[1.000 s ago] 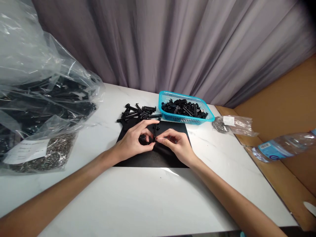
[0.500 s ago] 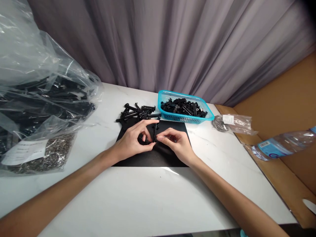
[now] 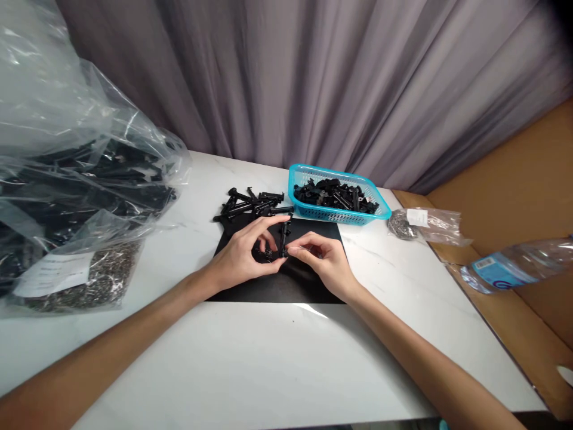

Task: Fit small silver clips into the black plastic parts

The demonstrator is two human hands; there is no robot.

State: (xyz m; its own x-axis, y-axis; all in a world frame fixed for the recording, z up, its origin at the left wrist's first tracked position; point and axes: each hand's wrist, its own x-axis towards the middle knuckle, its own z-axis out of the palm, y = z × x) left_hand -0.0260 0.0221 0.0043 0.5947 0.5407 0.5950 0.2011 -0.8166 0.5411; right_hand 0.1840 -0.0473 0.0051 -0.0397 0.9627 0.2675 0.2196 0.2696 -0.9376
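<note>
Black and slim, the long part (image 3: 284,239) spans the gap between the thumb and forefinger of the left hand (image 3: 244,254), which grips it by its two ends, the far end under the forefinger and the near end at the thumb. It lies to the right of that palm, over a black mat (image 3: 304,289) on the white desk (image 3: 268,358). At its near end, on its right side, are the bunched fingertips of the right hand (image 3: 329,263); I cannot tell whether they pinch something small. Small dark pieces (image 3: 265,255) show within the curve of the left hand, though whether they are held is unclear.

Just beyond the left hand lies a pile of similar black parts (image 3: 250,203). Right of the pile stands a blue basket (image 3: 322,214) holding more dark pieces. A small clear bag (image 3: 443,224) lies beside the basket, and a large clear bag (image 3: 89,119) fills the far left.
</note>
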